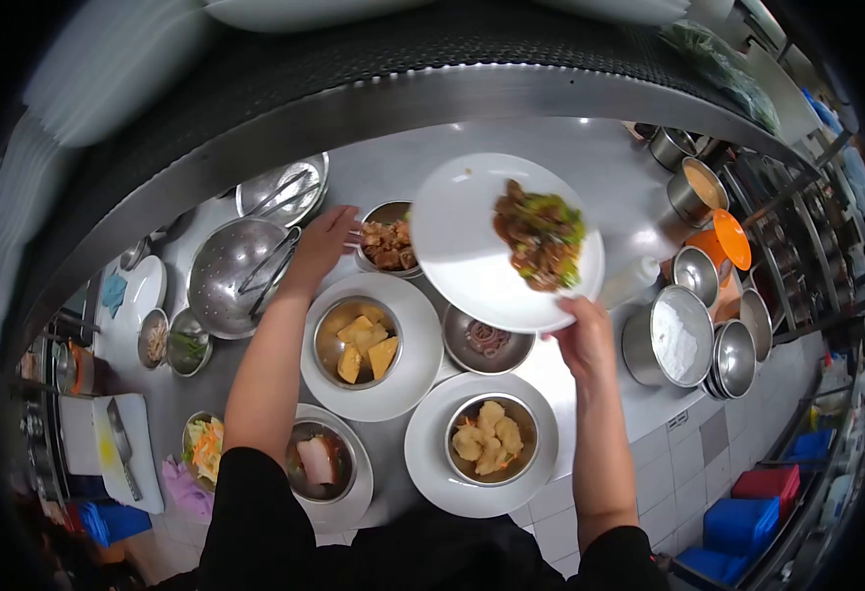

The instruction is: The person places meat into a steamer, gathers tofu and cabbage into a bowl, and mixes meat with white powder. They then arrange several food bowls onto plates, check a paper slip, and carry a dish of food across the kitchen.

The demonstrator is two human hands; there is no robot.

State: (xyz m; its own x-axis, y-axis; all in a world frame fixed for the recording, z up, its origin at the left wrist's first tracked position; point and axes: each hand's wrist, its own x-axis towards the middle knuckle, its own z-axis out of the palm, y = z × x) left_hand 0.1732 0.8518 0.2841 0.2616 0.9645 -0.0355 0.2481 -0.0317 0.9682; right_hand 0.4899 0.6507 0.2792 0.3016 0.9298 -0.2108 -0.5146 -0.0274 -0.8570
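My right hand [582, 337] grips the near rim of a white plate [457, 231], which is raised over the counter and tilted. Stir-fried meat with greens [541, 236] lies on the plate's right half. My left hand [330, 238] is open, fingers stretched out, their tips right at the rim of a metal bowl of meat chunks [386, 244]. The plate overlaps that bowl's right side. Below the raised plate stands a bowl of sliced purplish food [489, 340]. Nearer me, plates carry a bowl of yellow blocks [365, 347] and a bowl of pale battered pieces [489, 441].
A colander [230, 281] with tongs stands left. By my left forearm is a bowl with a pork piece [320, 461]. Right are a squeeze bottle [631, 281] and a pot of white powder [676, 335]. A steel shelf [432, 98] overhangs the counter's back.
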